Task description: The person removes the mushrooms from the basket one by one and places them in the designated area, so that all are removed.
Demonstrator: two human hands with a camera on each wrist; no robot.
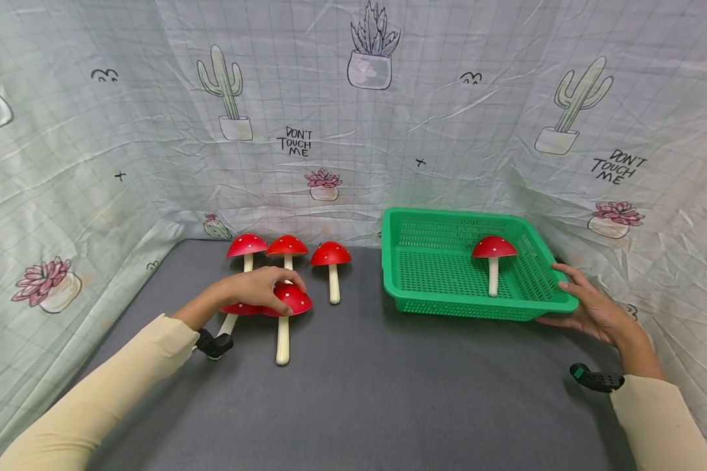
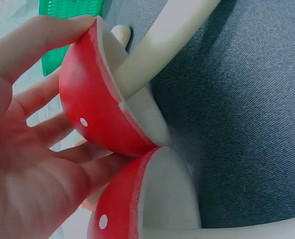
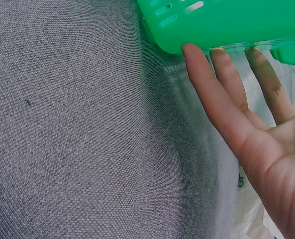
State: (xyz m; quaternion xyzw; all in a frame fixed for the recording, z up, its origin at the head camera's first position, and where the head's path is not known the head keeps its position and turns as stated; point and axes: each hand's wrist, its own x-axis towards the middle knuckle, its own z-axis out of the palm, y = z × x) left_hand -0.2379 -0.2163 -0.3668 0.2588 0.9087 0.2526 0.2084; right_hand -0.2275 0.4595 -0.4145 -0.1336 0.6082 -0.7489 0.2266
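My left hand holds a toy mushroom by its red, white-dotted cap, its pale stem pointing toward me. In the left wrist view the thumb sits on the rim of this cap, with fingers behind it. Another mushroom lies against it, partly hidden by the hand in the head view. Three more mushrooms stand in a row behind, the rightmost mushroom fully visible. At the right, my right hand touches the corner of a green plastic basket with extended fingers. One mushroom is inside the basket.
A dark grey cloth covers the table. A pale curtain printed with cacti rises right behind the mushrooms and basket, and also along both sides. The basket's back edge is close to the curtain.
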